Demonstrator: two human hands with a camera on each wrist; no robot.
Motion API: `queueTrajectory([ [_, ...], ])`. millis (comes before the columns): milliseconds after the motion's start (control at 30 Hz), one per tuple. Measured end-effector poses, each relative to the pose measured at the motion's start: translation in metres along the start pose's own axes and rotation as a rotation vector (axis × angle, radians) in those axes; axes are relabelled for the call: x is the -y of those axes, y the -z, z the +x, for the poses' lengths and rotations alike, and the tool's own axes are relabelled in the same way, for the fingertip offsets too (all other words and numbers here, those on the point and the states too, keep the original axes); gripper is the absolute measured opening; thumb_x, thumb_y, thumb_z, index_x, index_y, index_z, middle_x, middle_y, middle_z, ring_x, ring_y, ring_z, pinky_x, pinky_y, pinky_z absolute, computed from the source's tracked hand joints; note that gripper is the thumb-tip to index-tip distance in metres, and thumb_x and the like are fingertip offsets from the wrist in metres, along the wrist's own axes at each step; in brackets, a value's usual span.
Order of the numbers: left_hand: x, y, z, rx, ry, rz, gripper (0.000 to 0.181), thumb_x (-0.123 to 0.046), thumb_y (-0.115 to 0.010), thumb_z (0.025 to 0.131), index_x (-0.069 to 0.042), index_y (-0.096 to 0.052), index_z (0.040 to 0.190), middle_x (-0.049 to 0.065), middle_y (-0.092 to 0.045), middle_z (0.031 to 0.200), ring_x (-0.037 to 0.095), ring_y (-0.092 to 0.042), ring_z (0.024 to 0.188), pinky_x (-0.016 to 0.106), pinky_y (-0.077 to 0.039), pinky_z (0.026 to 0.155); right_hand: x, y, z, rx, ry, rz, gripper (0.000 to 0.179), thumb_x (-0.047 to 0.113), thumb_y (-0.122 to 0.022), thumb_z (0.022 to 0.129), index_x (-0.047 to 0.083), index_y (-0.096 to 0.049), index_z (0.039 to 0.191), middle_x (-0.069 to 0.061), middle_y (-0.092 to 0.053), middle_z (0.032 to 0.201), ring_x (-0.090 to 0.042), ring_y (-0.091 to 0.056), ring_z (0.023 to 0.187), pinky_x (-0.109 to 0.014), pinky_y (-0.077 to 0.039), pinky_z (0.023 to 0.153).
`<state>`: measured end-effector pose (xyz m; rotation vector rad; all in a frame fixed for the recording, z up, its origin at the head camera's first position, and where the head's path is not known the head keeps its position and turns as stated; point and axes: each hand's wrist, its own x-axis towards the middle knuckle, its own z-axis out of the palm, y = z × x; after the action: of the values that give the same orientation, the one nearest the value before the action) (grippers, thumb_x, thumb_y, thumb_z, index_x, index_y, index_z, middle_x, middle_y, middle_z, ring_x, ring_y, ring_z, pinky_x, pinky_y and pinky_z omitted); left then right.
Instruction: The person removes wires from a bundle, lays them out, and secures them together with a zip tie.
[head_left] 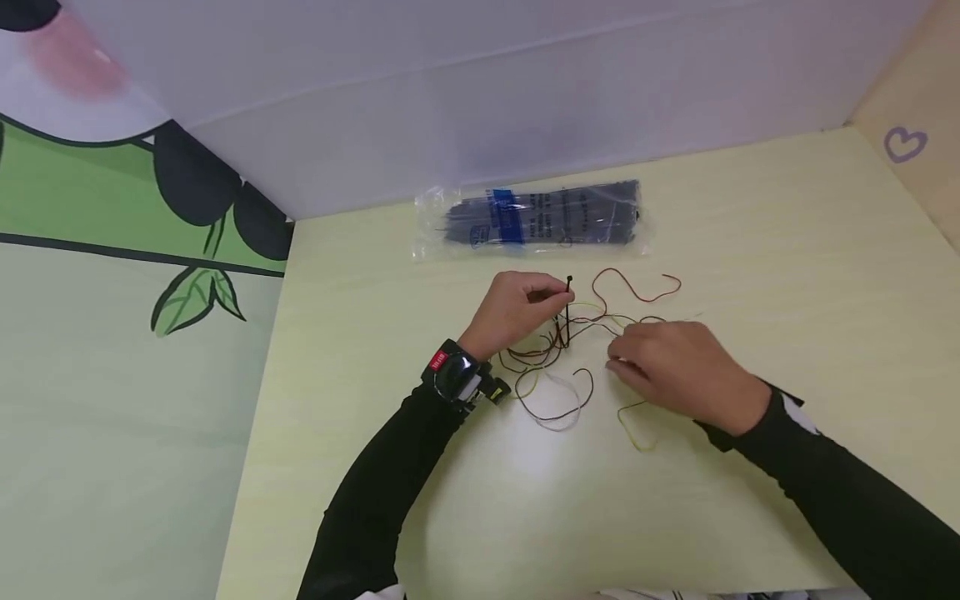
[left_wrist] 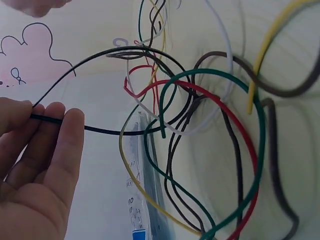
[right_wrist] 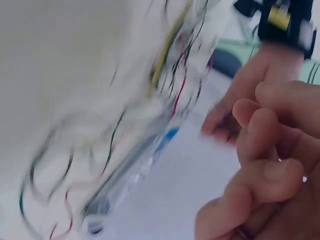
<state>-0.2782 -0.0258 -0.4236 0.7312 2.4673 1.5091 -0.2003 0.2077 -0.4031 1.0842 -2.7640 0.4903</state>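
Note:
My left hand (head_left: 521,307) pinches a black cable tie (head_left: 567,315) between thumb and fingers, holding it upright above the table. In the left wrist view the cable tie (left_wrist: 102,130) forms a wide loop around a loose bundle of thin coloured wires (left_wrist: 215,75). Red, green, yellow, white and dark strands spread from that bundle (head_left: 555,340) over the tabletop. To its right, my right hand (head_left: 678,367) hovers near the wire ends with loosely bent fingers. The right wrist view is blurred and shows nothing between those fingers (right_wrist: 265,135).
Behind the wires lies a clear plastic bag of dark cable ties (head_left: 570,218) with a blue label. A pale wall (head_left: 525,100) rises at the back of the light table (head_left: 360,292). A wrist camera (head_left: 457,375) is strapped above the left hand.

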Motion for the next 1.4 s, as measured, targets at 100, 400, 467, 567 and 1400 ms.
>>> queueTrajectory([
  [100, 0.002, 0.0, -0.002, 0.024, -0.012, -0.009, 0.016, -0.025, -0.066, 0.094, -0.018, -0.077, 0.102, -0.001, -0.075, 0.098, 0.004, -0.068, 0.085, 0.023, -0.055, 0.079, -0.017, 0.01, 0.01, -0.038, -0.065, 0.091, 0.007, 0.014, -0.067, 0.09, 0.019, -0.072, 0.088, 0.008, -0.065, 0.078, -0.003, -0.053, 0.065, -0.026, -0.043, 0.059],
  [400, 0.011, -0.008, -0.006, 0.029, -0.042, -0.064, 0.02, -0.024, -0.066, 0.095, -0.011, -0.077, 0.105, 0.002, -0.075, 0.098, 0.006, -0.069, 0.088, 0.024, -0.056, 0.081, -0.026, -0.013, 0.045, -0.07, -0.255, 0.569, 0.022, 0.019, -0.058, 0.099, 0.011, -0.068, 0.117, -0.004, -0.07, 0.102, -0.014, -0.062, 0.062, -0.026, -0.048, 0.059],
  [467, 0.013, -0.01, -0.006, 0.033, -0.051, -0.071, 0.02, -0.025, -0.066, 0.095, -0.012, -0.077, 0.105, 0.001, -0.075, 0.098, 0.006, -0.069, 0.088, 0.024, -0.056, 0.081, -0.025, -0.017, 0.046, -0.064, -0.293, 0.629, 0.023, 0.02, -0.057, 0.1, 0.011, -0.068, 0.119, -0.006, -0.069, 0.108, -0.017, -0.063, 0.063, -0.027, -0.048, 0.059],
  [567, 0.014, -0.012, -0.006, 0.027, -0.061, -0.082, 0.022, -0.026, -0.065, 0.095, -0.01, -0.076, 0.105, 0.002, -0.075, 0.098, 0.007, -0.069, 0.087, 0.025, -0.056, 0.08, -0.025, -0.02, 0.043, -0.07, -0.343, 0.653, 0.019, 0.02, -0.057, 0.1, 0.014, -0.07, 0.112, -0.007, -0.069, 0.104, -0.019, -0.063, 0.064, -0.027, -0.048, 0.059],
  [1400, 0.033, 0.003, 0.0, -0.098, -0.019, 0.004, 0.02, -0.014, -0.065, 0.095, -0.006, -0.074, 0.111, 0.011, -0.075, 0.108, 0.022, -0.074, 0.091, 0.022, -0.057, 0.073, -0.011, -0.044, 0.033, -0.204, -0.344, 0.796, 0.026, 0.003, -0.061, 0.093, 0.006, -0.062, 0.118, -0.018, -0.072, 0.086, -0.011, -0.072, 0.066, -0.024, -0.057, 0.064],
])
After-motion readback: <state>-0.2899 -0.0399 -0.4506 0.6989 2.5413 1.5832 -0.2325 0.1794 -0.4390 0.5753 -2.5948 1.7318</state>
